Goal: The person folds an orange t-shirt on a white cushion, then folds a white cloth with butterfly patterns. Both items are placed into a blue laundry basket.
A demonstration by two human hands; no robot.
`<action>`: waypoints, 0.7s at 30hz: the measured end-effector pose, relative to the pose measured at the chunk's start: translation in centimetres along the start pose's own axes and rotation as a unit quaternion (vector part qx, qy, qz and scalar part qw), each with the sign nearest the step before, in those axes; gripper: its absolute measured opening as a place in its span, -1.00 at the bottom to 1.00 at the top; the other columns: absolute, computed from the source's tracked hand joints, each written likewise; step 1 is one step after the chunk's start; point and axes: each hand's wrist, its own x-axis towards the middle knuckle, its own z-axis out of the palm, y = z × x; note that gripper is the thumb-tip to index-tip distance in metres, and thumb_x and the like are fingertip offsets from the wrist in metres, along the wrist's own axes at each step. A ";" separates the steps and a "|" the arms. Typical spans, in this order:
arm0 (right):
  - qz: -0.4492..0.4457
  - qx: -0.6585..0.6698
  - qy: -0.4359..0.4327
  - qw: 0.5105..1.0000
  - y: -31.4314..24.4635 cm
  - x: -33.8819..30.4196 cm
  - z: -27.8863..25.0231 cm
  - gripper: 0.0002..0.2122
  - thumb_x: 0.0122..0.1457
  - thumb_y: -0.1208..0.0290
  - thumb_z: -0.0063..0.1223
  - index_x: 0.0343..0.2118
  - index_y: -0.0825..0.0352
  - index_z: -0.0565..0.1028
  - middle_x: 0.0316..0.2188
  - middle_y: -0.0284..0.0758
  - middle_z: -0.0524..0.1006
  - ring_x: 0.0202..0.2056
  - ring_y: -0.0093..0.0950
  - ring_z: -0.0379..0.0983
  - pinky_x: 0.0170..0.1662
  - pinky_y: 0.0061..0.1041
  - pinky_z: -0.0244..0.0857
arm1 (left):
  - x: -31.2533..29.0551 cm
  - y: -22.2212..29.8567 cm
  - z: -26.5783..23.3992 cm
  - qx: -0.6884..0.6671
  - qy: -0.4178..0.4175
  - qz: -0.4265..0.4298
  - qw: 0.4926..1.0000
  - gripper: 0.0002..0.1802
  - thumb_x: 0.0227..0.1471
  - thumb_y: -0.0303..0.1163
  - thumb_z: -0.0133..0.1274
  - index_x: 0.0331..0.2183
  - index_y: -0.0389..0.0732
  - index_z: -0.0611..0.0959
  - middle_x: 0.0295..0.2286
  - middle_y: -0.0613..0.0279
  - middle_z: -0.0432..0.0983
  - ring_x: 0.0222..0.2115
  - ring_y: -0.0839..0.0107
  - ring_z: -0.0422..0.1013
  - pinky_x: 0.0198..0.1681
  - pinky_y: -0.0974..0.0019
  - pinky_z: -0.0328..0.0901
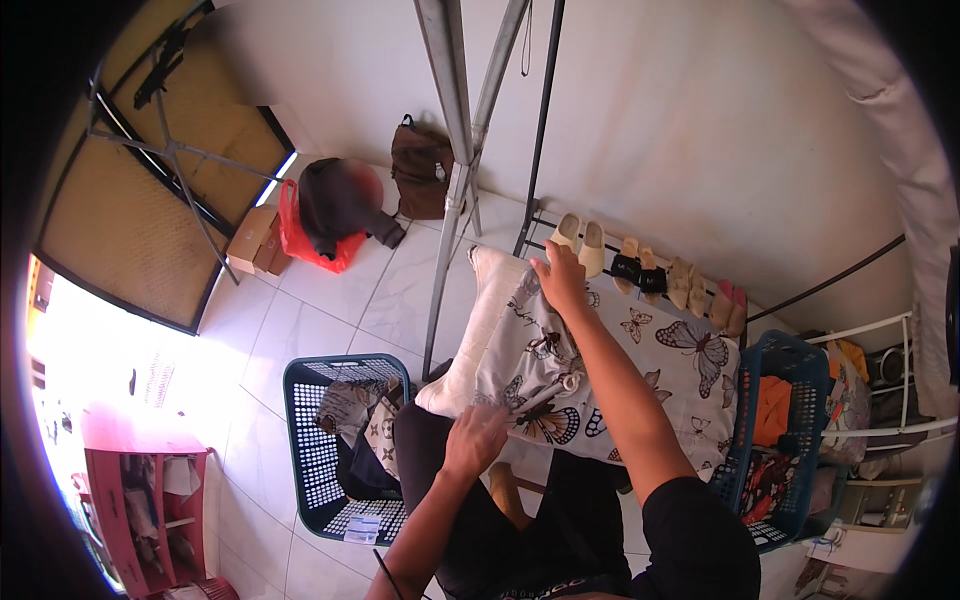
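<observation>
we see a white cloth (680, 385) draped over a cream, padded board (462, 345), its thin fabric printed with dark and orange-brown butterflies and bunched into soft creases near the middle. our right hand (562, 278) is at its far edge, thumb apart from the fingers; our left hand (475, 440) blurs by the near edge. we cannot tell whether either pinches fabric. a latticed plastic basket (300, 450) stands left.

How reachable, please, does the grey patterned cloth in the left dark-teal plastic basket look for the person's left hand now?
Probably yes: the left hand is near the basket, whose open top leaves the grey patterned cloth exposed, though the black-trousered knee stands partly between.
</observation>
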 end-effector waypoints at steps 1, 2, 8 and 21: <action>-0.042 -0.020 0.040 0.998 -1.2 -0.8 -1.0 -0.66 0.24 0.21 0.10 0.01 0.25 0.47 -0.06 -0.16 0.52 -0.04 -0.13 0.43 0.00 -0.08 0.24 | -0.2 -0.1 -0.1 0.005 0.063 -0.036 0.997 -0.52 -0.04 -0.44 0.22 -0.02 -0.20 0.57 -0.21 0.06 0.44 -0.13 0.03 0.37 -0.06 0.06 0.33; -0.057 -0.025 0.015 0.998 -2.7 -2.0 -2.4 -0.59 0.23 0.23 0.12 0.09 0.29 0.42 0.02 -0.07 0.45 0.04 -0.06 0.37 0.08 -0.07 0.21 | 0.0 -0.2 -0.1 0.011 0.131 -0.072 0.989 -0.49 -0.04 -0.42 0.24 0.00 -0.22 0.55 -0.18 0.01 0.44 -0.10 0.00 0.36 -0.02 0.04 0.31; 0.002 -0.131 -0.077 0.988 -8.4 -14.8 -6.8 -0.38 0.26 0.01 0.03 0.28 0.28 0.27 0.25 0.06 0.26 0.31 0.06 0.09 0.33 0.04 -0.08 | 2.9 -1.4 -0.1 0.056 0.175 -0.152 0.971 -0.56 -0.02 -0.36 0.23 -0.08 -0.29 0.55 -0.23 -0.03 0.46 -0.11 -0.05 0.36 0.00 -0.04 0.26; 0.165 0.177 0.006 0.970 -5.9 -11.4 -8.8 -0.38 0.29 -0.10 -0.04 0.10 0.45 0.42 0.03 0.06 0.49 0.10 -0.02 0.40 0.14 -0.20 0.27 | 5.9 4.8 -0.1 -0.216 0.143 -0.084 0.962 -0.64 0.04 -0.59 0.05 -0.06 -0.39 0.50 -0.19 -0.13 0.51 -0.18 -0.03 0.48 0.03 0.15 0.36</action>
